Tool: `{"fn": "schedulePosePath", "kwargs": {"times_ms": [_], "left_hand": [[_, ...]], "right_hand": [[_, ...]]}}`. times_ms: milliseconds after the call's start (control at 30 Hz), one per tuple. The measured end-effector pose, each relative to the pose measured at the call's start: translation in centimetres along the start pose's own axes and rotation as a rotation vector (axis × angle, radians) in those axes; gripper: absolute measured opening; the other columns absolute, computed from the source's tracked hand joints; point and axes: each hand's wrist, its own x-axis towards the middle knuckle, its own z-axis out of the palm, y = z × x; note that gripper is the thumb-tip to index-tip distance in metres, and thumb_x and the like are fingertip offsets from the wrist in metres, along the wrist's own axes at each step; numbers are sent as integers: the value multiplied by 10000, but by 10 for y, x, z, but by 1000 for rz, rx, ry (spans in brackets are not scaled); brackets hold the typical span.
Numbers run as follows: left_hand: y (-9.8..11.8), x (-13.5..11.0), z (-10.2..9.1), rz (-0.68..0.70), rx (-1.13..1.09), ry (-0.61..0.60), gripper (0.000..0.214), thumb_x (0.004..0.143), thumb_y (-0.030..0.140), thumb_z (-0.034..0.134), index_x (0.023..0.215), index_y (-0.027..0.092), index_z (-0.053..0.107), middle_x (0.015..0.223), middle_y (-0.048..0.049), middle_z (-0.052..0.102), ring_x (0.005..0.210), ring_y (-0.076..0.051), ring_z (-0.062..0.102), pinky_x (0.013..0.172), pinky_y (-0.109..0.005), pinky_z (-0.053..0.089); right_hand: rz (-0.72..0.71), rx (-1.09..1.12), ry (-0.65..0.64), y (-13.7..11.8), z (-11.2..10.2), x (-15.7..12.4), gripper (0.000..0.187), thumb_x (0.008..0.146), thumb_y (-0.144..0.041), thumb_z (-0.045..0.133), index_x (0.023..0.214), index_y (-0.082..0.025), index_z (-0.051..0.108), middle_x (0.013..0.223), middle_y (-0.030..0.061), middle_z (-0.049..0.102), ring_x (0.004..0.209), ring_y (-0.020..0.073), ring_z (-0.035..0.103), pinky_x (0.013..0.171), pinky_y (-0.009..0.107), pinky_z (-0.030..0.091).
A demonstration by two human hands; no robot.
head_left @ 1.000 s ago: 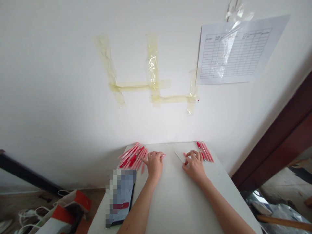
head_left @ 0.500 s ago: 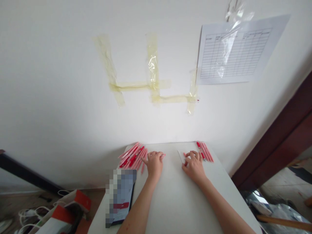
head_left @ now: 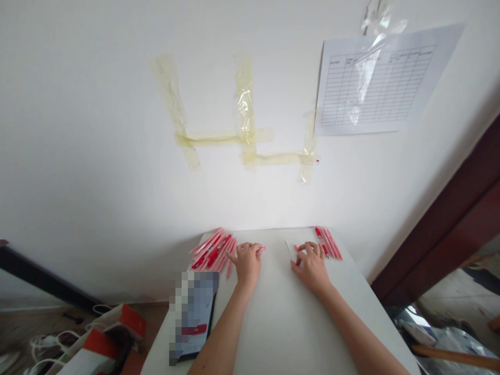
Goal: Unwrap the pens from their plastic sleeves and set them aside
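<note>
My left hand (head_left: pixel 248 260) is closed at the far part of the white table, pinching a pink pen piece (head_left: pixel 263 249) whose end pokes out past the fingertips. Most of that piece is hidden by the fingers. Beside this hand, on its left, lies a heap of pink and red pens (head_left: pixel 213 252). Across from it, my right hand (head_left: pixel 311 265) is closed with thumb and fingers around a thin white stick, like a pen refill (head_left: pixel 289 249). A small pink tip (head_left: pixel 296 247) shows at its fingers. Several pink pens (head_left: pixel 330 243) lie side by side just beyond it.
A dark-edged tablet or phone (head_left: pixel 195 317), its screen blurred, lies at the table's left edge. The white table (head_left: pixel 273 323) meets a wall with yellowed tape (head_left: pixel 245 109) and a taped paper form (head_left: pixel 375 86). Boxes and cables (head_left: pixel 97 338) sit on the floor at left.
My right thumb and the white stick have shifted very slightly. My left hand and the pens on the table look the same.
</note>
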Motion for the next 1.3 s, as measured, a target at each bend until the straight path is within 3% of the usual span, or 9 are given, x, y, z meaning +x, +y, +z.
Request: {"fn": "schedulePosePath", "kwargs": {"times_ms": [200,367,567,833,1000,1300], "left_hand": [[3,0,-1,16,-53,-28,183,899,225,599,1005,298,729,1074,-48,693,1159,-276,505,1131,-710,138],[7,-3,2,96,-125,-70,140,896,264,630,973,328,728,1038,-17,699,1146,-247,525,1155,-706,97],[14,-8,7,232,-197,-124,141,890,303,652,982,372,734,971,16,697,1104,-209,545,1182,-691,39],[17,-11,12,317,-242,-231,156,875,320,675,995,391,745,964,12,688,1119,-205,538,1192,-676,-4],[16,-11,14,322,-242,-206,168,854,327,702,1006,390,734,982,21,687,1116,-201,553,1191,-682,25],[4,-2,7,177,-153,-102,272,846,332,713,1117,348,700,1117,-27,690,1184,-250,526,1177,-708,16]], "right_hand": [[1,16,19,2,0,0,198,859,-327,651,700,-219,604,1054,82,620,1147,303,465,1098,610,289],[-7,104,60,7,2,0,86,878,-316,638,910,-247,677,1096,79,612,1135,289,483,1071,568,355],[-72,200,61,10,4,0,208,887,-348,667,1088,-332,719,1157,74,604,1162,286,491,1005,507,454],[-125,219,13,8,4,1,194,876,-333,694,1057,-371,751,1148,70,619,1188,294,488,1012,530,459],[-126,244,12,10,7,0,127,903,-331,661,964,-351,770,1144,70,622,1210,301,468,1060,572,404],[85,378,107,20,11,0,171,907,-417,641,922,-323,783,1102,84,628,1110,291,485,969,512,462]]}}
